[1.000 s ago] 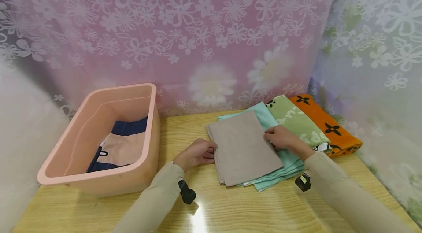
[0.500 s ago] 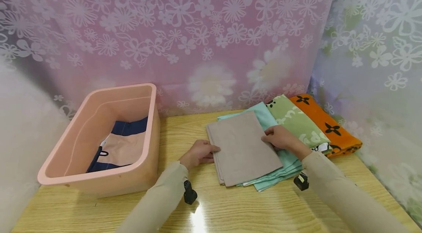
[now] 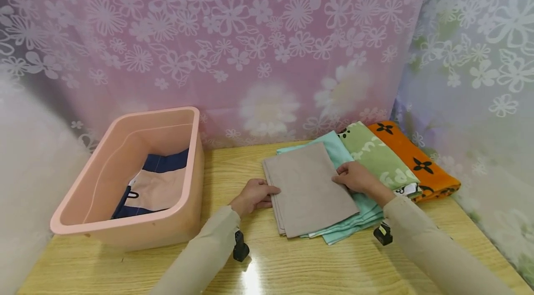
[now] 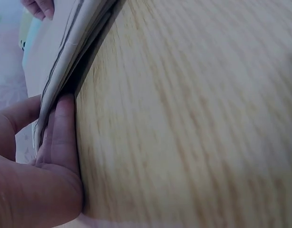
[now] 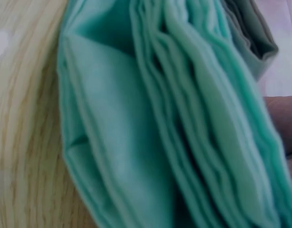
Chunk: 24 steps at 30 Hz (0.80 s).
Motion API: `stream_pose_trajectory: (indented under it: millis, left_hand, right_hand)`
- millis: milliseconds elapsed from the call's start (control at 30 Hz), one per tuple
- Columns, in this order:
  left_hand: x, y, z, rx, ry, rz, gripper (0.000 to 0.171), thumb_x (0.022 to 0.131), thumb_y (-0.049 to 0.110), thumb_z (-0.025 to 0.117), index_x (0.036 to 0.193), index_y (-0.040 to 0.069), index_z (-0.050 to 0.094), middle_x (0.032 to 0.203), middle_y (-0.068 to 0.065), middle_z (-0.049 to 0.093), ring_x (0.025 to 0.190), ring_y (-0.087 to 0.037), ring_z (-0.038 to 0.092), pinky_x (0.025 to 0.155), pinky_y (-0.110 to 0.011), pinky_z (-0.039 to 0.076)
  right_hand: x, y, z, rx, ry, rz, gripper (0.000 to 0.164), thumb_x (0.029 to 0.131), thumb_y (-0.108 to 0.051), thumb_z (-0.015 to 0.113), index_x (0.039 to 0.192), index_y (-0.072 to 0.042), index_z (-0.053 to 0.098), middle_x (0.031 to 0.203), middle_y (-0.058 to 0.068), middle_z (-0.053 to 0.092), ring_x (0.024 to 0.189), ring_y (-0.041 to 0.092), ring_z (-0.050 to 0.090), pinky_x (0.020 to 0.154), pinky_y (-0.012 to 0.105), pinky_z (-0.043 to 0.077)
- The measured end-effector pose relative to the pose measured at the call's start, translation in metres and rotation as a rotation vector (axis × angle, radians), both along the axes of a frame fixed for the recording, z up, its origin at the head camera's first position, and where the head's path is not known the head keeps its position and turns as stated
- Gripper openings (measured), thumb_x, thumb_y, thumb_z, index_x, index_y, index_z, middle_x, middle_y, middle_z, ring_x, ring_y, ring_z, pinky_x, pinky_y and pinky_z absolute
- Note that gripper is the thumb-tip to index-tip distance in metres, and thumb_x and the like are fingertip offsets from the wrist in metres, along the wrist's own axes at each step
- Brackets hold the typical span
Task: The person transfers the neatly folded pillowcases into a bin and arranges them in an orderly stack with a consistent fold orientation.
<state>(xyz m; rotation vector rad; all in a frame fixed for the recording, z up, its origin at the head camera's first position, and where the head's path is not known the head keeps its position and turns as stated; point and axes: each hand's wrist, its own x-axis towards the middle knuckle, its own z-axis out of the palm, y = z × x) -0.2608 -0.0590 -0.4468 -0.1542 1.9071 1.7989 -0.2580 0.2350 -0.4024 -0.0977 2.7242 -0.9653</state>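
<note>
From where I'm standing, the gray cloth (image 3: pixel 310 193) is smack between the hands, long side running front to back, partly over the teal cloth (image 3: pixel 335 145), by the surface's (image 3: pixel 283 267) back edge. Left hand (image 3: pixel 252 196) pinches its left edge, right hand (image 3: pixel 359 180) the right, fingers nearly closed.

Your surface is a light wood-grain table (image 3: pixel 288 267), with a bright glare spot near your side. On it, at your left, stands a pink basin (image 3: pixel 156 234). Toward your right you see a folded grey-beige cloth (image 3: pixel 310 188) overlapping a turquoise one (image 3: pixel 369 209), then folded green (image 3: pixel 377 156) and orange (image 3: pixel 403 149) cloths, side by side.
</note>
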Motion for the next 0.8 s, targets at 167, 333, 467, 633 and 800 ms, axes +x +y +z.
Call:
stream_pose_trajectory:
  millis: [167, 333, 467, 633, 800]
  left_hand:
    - [0.001, 0.001, 0.000, 0.008, 0.013, -0.003, 0.020, 0.088, 0.007, 0.067, 0.105, -0.002, 0.062, 0.085, -0.012, 0.071, 0.074, -0.018, 0.069, 0.066, -0.030, 0.057]
    - [0.001, 0.001, 0.001, -0.001, 0.022, -0.006, 0.021, 0.090, 0.006, 0.065, 0.107, -0.004, 0.060, 0.087, -0.012, 0.070, 0.077, -0.020, 0.069, 0.068, -0.032, 0.056]
    - [0.005, 0.003, 0.005, -0.016, 0.036, -0.012, 0.023, 0.091, 0.004, 0.063, 0.111, -0.006, 0.058, 0.089, -0.014, 0.070, 0.080, -0.022, 0.069, 0.068, -0.034, 0.057]
    - [0.011, 0.010, 0.008, -0.037, 0.095, 0.017, 0.030, 0.091, 0.000, 0.061, 0.119, -0.008, 0.054, 0.095, -0.016, 0.067, 0.080, -0.026, 0.068, 0.063, -0.038, 0.057]
    - [0.019, 0.016, 0.008, -0.084, 0.177, 0.051, 0.038, 0.090, -0.002, 0.059, 0.127, -0.005, 0.048, 0.102, -0.016, 0.061, 0.082, -0.026, 0.066, 0.062, -0.037, 0.056]
  right_hand:
    - [-0.001, 0.000, -0.002, -0.017, 0.008, -0.017, 0.037, 0.091, -0.016, 0.064, 0.113, 0.014, 0.057, 0.098, 0.020, 0.063, 0.074, 0.020, 0.057, 0.063, 0.033, 0.049]
    - [-0.004, -0.001, -0.002, -0.037, 0.006, -0.017, 0.035, 0.091, -0.014, 0.064, 0.112, 0.014, 0.057, 0.094, 0.018, 0.062, 0.072, 0.019, 0.057, 0.060, 0.031, 0.049]
    - [-0.004, -0.002, -0.001, -0.080, -0.011, -0.020, 0.040, 0.092, -0.012, 0.063, 0.119, 0.015, 0.053, 0.094, 0.017, 0.062, 0.071, 0.018, 0.058, 0.059, 0.032, 0.049]
    - [-0.001, -0.001, 0.002, -0.087, 0.066, -0.018, 0.038, 0.092, -0.013, 0.064, 0.121, 0.011, 0.055, 0.094, 0.017, 0.063, 0.072, 0.020, 0.058, 0.062, 0.033, 0.049]
    - [0.006, -0.003, 0.008, -0.085, 0.127, -0.012, 0.039, 0.094, -0.018, 0.062, 0.126, 0.005, 0.056, 0.101, 0.016, 0.063, 0.075, 0.021, 0.058, 0.063, 0.033, 0.050]
